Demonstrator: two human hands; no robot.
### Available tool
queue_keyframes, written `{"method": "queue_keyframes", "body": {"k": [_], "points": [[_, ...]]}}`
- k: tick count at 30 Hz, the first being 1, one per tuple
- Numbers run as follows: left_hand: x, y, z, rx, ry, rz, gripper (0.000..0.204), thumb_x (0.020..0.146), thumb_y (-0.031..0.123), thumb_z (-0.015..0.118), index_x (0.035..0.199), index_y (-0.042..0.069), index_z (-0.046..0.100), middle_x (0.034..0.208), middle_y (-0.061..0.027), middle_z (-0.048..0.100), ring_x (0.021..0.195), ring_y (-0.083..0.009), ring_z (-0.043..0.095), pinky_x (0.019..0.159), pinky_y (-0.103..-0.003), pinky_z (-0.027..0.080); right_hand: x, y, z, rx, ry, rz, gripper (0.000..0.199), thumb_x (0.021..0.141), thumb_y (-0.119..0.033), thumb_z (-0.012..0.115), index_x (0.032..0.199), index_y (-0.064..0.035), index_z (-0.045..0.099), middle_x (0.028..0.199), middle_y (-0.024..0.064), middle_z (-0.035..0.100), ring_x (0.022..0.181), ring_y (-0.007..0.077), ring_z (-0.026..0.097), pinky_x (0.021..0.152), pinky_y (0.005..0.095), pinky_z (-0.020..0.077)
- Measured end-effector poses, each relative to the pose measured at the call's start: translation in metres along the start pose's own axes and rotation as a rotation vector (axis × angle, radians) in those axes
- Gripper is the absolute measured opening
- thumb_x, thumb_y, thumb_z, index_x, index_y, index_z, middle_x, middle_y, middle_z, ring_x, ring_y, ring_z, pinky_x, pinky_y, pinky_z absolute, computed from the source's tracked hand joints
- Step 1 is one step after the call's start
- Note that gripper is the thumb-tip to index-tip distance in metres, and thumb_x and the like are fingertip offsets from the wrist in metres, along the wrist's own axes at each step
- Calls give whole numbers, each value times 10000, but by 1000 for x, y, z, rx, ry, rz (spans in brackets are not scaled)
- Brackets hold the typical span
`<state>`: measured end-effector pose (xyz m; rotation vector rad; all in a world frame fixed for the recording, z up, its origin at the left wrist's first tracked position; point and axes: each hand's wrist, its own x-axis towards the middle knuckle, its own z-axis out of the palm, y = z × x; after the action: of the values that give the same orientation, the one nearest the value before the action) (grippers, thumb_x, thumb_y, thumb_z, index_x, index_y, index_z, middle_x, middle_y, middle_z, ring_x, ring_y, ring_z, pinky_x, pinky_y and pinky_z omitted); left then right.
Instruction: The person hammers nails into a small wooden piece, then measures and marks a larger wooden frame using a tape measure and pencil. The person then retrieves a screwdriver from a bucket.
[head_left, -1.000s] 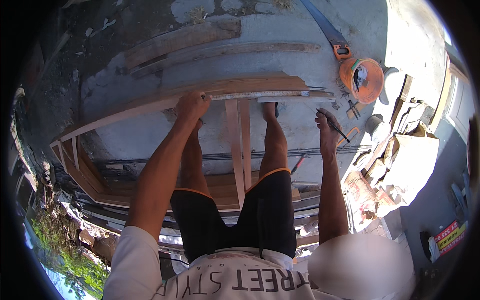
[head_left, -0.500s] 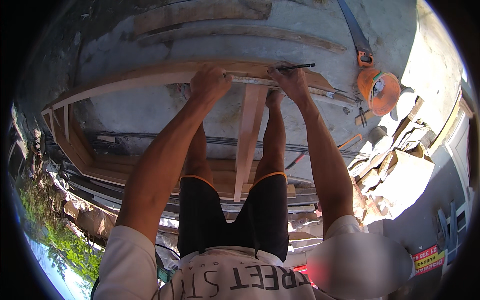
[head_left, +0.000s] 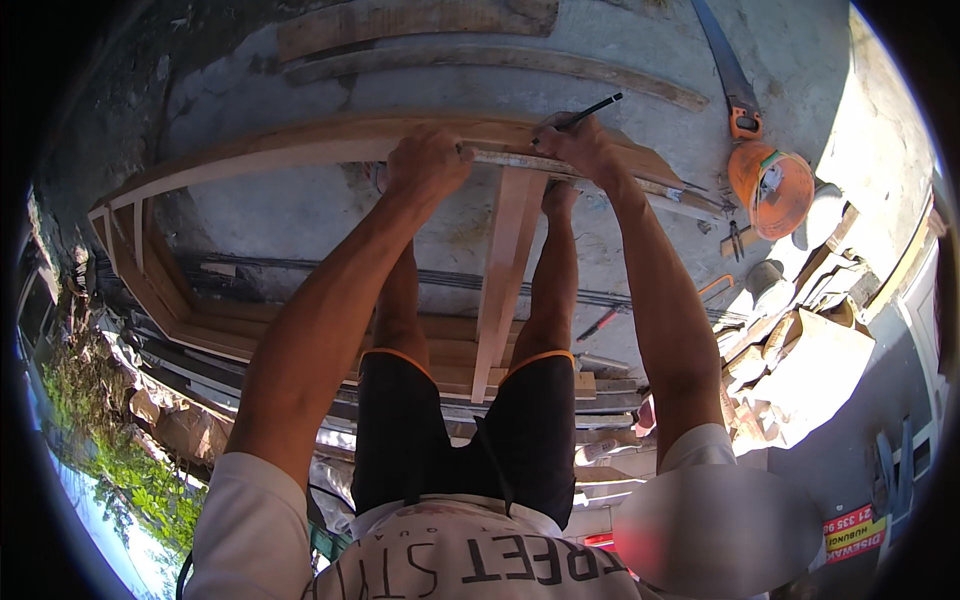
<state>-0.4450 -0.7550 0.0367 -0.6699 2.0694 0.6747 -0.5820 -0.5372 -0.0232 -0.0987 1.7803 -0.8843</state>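
Two hands on wooden frame: left hand presses ruler, right hand grips pencil

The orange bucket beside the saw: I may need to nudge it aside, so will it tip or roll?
The orange bucket already seems to lie on its side, mouth showing, so it would probably roll rather than slide. It looks like thin plastic, likely light. Whether anything inside weighs it down I cannot tell.

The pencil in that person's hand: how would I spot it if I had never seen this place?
Find the big wooden frame lying flat on the concrete ground. At its far rail, the right hand grips the pencil, a thin dark stick angled up and right. The flat pale ruler lies along the rail under the left hand; the pencil is slimmer, darker, lifted.
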Motion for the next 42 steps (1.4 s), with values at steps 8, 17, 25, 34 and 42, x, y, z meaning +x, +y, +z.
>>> {"method": "queue_keyframes", "body": {"k": [8,17,25,34,42], "points": [[0,1,0,11,1,20,524,975,507,647,1276,90,739,1313,-199,680,1251,-400,637,1050,-534,513,8,18,0,-17,-13,-38,308,872,-277,730,950,12,800,838,105,783,790,188,729,778,332,570],[-5,2,-7,3,-20,-18,491,973,502,653,1239,101,754,1292,-191,702,1223,-402,654,1034,-533,521,-9,-4,1,14,-11,5,323,873,-293,745,919,24,792,803,95,773,745,159,704,725,328,562],[-3,2,-6,-2,-47,-24,485,976,508,654,1232,109,759,1252,-187,719,1183,-394,677,1008,-543,533,-14,-3,5,57,13,-43,279,861,-255,756,904,20,787,792,72,758,726,141,672,702,319,541],[-6,1,-5,-43,-31,-17,524,967,521,668,1255,90,748,1288,-196,699,1203,-407,666,1013,-547,535,-16,4,10,242,134,-61,252,884,-210,766,941,36,768,810,81,747,785,152,699,732,316,553],[-22,-39,-20,36,75,-58,554,956,550,683,1243,81,752,1338,-233,650,1227,-427,644,1015,-545,530,-33,-12,-7,79,139,-47,305,962,-225,739,1120,35,755,984,100,768,931,151,715,869,312,570]]}}
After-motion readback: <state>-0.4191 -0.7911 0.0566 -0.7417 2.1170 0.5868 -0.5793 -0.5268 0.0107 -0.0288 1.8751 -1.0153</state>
